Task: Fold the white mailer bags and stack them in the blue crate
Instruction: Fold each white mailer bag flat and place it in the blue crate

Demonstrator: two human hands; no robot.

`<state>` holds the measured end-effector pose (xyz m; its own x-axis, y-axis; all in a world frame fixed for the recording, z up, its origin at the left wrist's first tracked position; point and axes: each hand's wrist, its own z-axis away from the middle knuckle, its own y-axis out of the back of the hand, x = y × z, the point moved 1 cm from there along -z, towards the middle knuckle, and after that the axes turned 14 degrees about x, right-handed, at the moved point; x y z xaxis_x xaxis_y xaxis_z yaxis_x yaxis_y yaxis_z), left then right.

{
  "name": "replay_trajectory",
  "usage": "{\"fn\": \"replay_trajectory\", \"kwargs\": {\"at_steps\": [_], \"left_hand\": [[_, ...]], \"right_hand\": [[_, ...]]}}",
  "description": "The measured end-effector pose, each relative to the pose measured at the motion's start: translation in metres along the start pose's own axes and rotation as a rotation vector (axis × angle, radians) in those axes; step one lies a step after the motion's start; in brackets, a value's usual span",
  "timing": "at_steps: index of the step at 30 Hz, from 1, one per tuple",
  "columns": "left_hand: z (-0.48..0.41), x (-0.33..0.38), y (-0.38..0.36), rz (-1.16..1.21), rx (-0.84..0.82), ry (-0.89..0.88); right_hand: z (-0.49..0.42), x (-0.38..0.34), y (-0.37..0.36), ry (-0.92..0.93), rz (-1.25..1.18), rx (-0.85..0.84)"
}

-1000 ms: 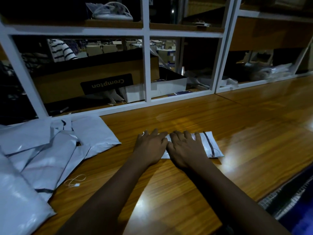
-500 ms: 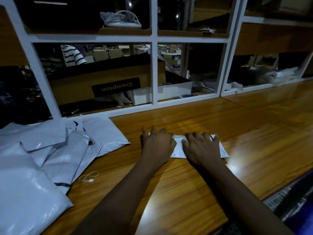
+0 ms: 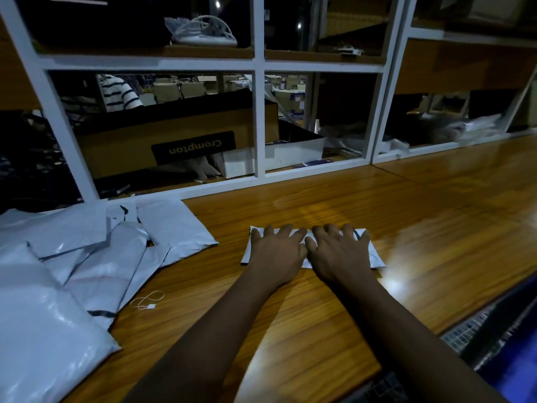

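Note:
A folded white mailer bag (image 3: 377, 258) lies flat on the wooden counter (image 3: 436, 228), mostly covered by my hands. My left hand (image 3: 276, 250) presses its left half with fingers spread flat. My right hand (image 3: 338, 251) presses the right half the same way, and the two hands touch at the thumbs. A pile of unfolded white mailer bags (image 3: 96, 257) spreads over the counter's left side. The blue crate (image 3: 511, 353) shows at the lower right, below the counter's edge.
A white-framed shelf unit (image 3: 260, 123) rises behind the counter, holding a brown cardboard box (image 3: 174, 141) and other boxes. A thin white cord (image 3: 146, 301) lies beside the bag pile. A person in a striped shirt (image 3: 119, 93) stands beyond the shelves.
My hands spread apart over the folded bag, then came back together. The view shifted, so the scene sits further right in the frame.

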<state>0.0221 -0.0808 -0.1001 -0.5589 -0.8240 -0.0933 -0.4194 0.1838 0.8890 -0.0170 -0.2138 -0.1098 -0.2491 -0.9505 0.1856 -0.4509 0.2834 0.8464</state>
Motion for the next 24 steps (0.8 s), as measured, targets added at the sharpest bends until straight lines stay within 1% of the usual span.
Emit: {"fn": "replay_trajectory", "kwargs": {"at_steps": [2,4,5,6,8,10,13,15,17,19,21,22,24], "left_hand": [[0.002,-0.001,0.003,0.042,0.062,0.013],[0.001,-0.003,0.004,0.024,0.057,0.041],[0.001,-0.003,0.006,0.025,0.050,0.063],[-0.001,-0.004,0.009,0.022,0.076,0.081],[-0.004,-0.003,0.017,-0.011,0.133,0.109],[-0.007,0.003,0.018,0.006,0.190,0.095],[-0.009,0.014,0.005,0.083,0.221,-0.030],[-0.006,0.016,-0.006,0.034,0.193,-0.122],[-0.005,0.014,-0.012,-0.002,0.140,-0.144],[-0.006,0.013,-0.010,-0.039,0.097,-0.160],[-0.009,0.014,-0.006,-0.050,0.060,-0.156],[-0.011,0.014,-0.004,-0.049,0.005,-0.132],[-0.012,0.014,-0.002,-0.054,-0.046,-0.105]], "right_hand": [[-0.001,0.003,0.004,-0.030,-0.065,0.042],[-0.001,0.012,0.008,-0.080,-0.134,0.134],[-0.001,0.017,0.011,-0.116,-0.178,0.164],[-0.001,0.020,0.013,-0.144,-0.224,0.178],[0.000,0.019,0.018,-0.168,-0.303,0.164],[0.001,0.013,0.022,-0.173,-0.330,0.126],[-0.001,0.011,0.026,-0.161,-0.329,0.105],[-0.001,0.015,0.028,-0.157,-0.309,0.094],[0.001,0.016,0.024,-0.097,-0.212,0.054],[0.001,0.015,0.016,-0.028,-0.137,-0.030],[-0.007,0.017,0.011,-0.050,-0.188,-0.152],[-0.011,0.017,0.010,-0.069,-0.220,-0.196],[-0.013,0.017,0.009,-0.095,-0.242,-0.242]]}}
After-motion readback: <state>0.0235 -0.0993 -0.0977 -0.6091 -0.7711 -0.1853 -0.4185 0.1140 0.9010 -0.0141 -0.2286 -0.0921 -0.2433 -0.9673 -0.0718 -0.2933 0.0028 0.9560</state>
